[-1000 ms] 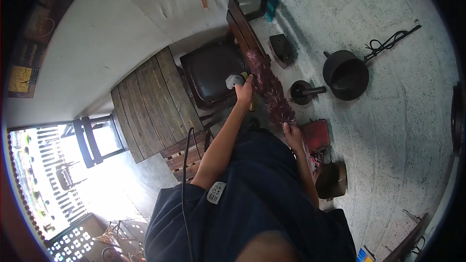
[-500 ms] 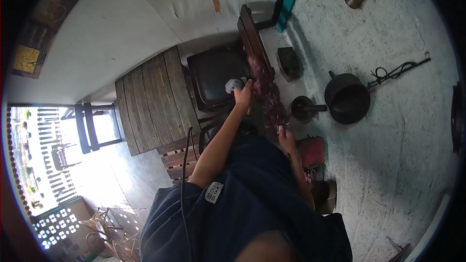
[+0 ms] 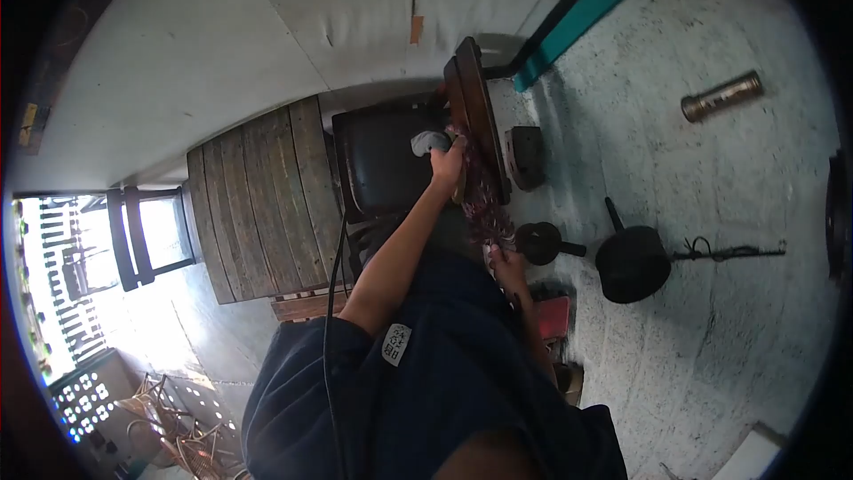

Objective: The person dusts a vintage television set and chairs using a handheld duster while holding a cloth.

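stretching between two bare hands, a reddish feathery duster (image 3: pixel 484 202) lies beside the dark wooden backrest (image 3: pixel 480 116) of a chair with a black padded seat (image 3: pixel 380 169). the left hand (image 3: pixel 448 165) is closed around a grey item (image 3: pixel 430 142), whose rounded end pokes out by the thumb above the seat; whether this hand also grips the feathers, one cannot tell. the right hand (image 3: pixel 507 268) is drawn narrow, its fingers pinching the near end of the duster, just beside a dark round vessel (image 3: pixel 536 244) with a handle. beyond that, on the pale side, are a dark pot (image 3: pixel 633 264) and, farther up, a brassy cylinder (image 3: pixel 724 96). a dark blocky object (image 3: pixel 526 158) sits near the backrest. left of the seat stands a plank-topped table (image 3: pixel 267 204); a red object (image 3: pixel 553 316) shows beside the right forearm.
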A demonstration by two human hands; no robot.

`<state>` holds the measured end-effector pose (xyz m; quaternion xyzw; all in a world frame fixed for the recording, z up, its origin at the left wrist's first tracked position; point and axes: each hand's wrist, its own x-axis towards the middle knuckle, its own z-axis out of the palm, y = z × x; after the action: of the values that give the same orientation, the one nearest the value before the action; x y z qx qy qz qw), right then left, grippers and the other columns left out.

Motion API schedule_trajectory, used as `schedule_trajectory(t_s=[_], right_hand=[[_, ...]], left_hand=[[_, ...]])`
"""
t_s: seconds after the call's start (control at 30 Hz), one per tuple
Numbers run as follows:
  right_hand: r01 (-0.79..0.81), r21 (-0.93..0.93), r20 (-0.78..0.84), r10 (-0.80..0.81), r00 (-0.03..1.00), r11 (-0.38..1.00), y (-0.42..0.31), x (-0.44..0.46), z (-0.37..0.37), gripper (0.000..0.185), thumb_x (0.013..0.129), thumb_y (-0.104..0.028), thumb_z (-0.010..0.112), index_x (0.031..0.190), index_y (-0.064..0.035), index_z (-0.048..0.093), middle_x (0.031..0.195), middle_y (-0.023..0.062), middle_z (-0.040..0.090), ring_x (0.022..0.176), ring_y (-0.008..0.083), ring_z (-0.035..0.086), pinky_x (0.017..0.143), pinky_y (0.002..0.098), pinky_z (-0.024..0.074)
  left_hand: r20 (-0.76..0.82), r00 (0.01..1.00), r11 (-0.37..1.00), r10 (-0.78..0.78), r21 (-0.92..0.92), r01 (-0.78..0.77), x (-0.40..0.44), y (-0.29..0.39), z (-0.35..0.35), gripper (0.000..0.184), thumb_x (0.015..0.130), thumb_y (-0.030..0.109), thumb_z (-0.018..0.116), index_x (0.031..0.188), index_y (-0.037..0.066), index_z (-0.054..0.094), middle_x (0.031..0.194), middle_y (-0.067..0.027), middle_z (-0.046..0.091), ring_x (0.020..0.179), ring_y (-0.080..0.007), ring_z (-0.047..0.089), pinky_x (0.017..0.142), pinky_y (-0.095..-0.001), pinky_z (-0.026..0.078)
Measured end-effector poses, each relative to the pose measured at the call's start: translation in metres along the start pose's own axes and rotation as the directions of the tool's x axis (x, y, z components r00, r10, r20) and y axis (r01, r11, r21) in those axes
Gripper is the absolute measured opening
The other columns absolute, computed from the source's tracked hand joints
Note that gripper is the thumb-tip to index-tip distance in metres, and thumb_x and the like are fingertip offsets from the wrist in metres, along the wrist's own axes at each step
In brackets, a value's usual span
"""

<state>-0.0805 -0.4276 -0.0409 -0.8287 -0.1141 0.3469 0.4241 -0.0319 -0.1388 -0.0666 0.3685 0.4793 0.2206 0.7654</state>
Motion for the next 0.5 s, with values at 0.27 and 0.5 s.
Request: schedule_trajectory(t_s=[0.27, 0.5], right_hand=[[-0.143, 0.152, 0.024, 0.141, 0.990, 0.978, -0.089, 0.064, 0.025, 0.041, 0.097, -0.043, 0.054, 0.086, -0.0038, 0.060, 0.062, -0.0030, 0.050, 0.044, 0.0053, 0.040, 0.041, 0.0238, 0.0297], [-0.094, 0.107, -0.034, 0.098, 0.995, 0.990, -0.112, 0.117, 0.039, 0.040, 0.097, -0.044, 0.055, 0.081, -0.0072, 0.058, 0.061, -0.0040, 0.048, 0.044, 0.0047, 0.038, 0.040, 0.0236, 0.0293]], left_hand=[[0.101, 0.995, 0.996, 0.016, -0.093, -0.006, 0.026, 0.091, 0.008, 0.023, 0.086, 0.021, 0.069, 0.095, 0.005, 0.054, 0.084, -0.0026, 0.058, 0.070, -0.0116, 0.056, 0.064, -0.0297, 0.048], [0.128, 0.989, 0.998, 0.068, -0.020, -0.066, 0.069, 0.105, 0.007, 0.024, 0.086, 0.021, 0.069, 0.099, 0.006, 0.053, 0.086, -0.0008, 0.059, 0.072, -0.0112, 0.057, 0.066, -0.0295, 0.047]])
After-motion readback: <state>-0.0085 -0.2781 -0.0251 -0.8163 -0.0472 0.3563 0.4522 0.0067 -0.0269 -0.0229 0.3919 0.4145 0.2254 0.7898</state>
